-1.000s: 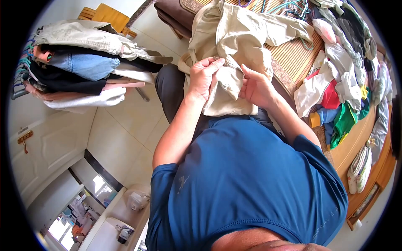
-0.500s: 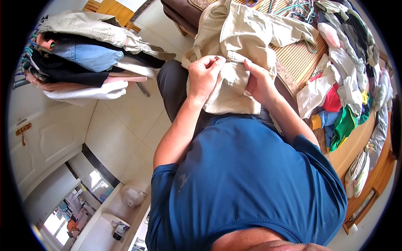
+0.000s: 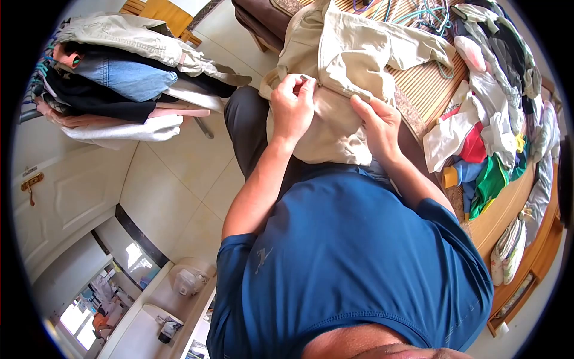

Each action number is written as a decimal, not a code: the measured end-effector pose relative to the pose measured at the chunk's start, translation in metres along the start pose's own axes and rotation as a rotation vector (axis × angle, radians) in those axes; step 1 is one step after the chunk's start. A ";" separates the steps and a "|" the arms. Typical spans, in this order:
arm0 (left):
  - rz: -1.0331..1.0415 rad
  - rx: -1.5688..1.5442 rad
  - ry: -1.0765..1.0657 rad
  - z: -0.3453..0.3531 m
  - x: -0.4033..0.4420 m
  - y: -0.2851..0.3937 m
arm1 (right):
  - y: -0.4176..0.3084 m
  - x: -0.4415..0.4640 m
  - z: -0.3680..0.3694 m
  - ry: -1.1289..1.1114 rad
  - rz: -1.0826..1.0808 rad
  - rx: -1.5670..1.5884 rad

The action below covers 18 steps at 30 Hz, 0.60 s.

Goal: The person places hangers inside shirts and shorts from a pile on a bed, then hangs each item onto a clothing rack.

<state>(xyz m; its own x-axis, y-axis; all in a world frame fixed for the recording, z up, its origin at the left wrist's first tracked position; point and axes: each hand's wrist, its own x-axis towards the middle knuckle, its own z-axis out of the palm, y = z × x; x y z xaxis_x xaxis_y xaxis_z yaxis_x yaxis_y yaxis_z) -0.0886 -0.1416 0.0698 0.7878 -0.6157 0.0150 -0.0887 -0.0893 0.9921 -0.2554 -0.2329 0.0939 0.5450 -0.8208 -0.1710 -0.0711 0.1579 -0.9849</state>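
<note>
A beige jacket (image 3: 353,54) lies across my lap and the edge of the table, one sleeve stretched to the right. My left hand (image 3: 292,110) is closed in a pinch on the front edge of the jacket, with a small dark bit showing at its fingertips. On the other side, my right hand (image 3: 379,122) grips the cloth between thumb and fingers, partly hiding the fold beneath. A seamed strip of the jacket runs between the two hands.
At left, a rack holds several hanging clothes (image 3: 125,78). The slatted table mat (image 3: 427,90) carries a tangle of hangers (image 3: 427,18). A pile of mixed clothes (image 3: 490,119) is at right. A white door (image 3: 72,197) stands at lower left.
My hands have moved slightly apart, the right one shifting down and to the right. The strip of jacket between them now slants and is stretched longer.
</note>
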 end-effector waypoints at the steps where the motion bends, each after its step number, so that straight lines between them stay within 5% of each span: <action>1: 0.039 0.039 0.042 -0.001 0.004 0.000 | -0.006 -0.004 -0.002 -0.001 -0.004 -0.001; 13: -0.018 -0.007 0.176 -0.017 0.052 -0.009 | -0.056 -0.038 -0.081 0.264 -0.385 -0.003; 18: -0.023 0.068 0.160 -0.011 0.050 -0.017 | -0.041 -0.047 -0.113 0.281 -0.204 0.128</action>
<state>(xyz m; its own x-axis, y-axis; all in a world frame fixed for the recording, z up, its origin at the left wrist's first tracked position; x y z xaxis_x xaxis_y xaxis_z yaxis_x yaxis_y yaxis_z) -0.0407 -0.1620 0.0555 0.8766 -0.4809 0.0178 -0.1064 -0.1576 0.9817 -0.3727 -0.2629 0.1389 0.2856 -0.9583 0.0098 0.1302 0.0287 -0.9911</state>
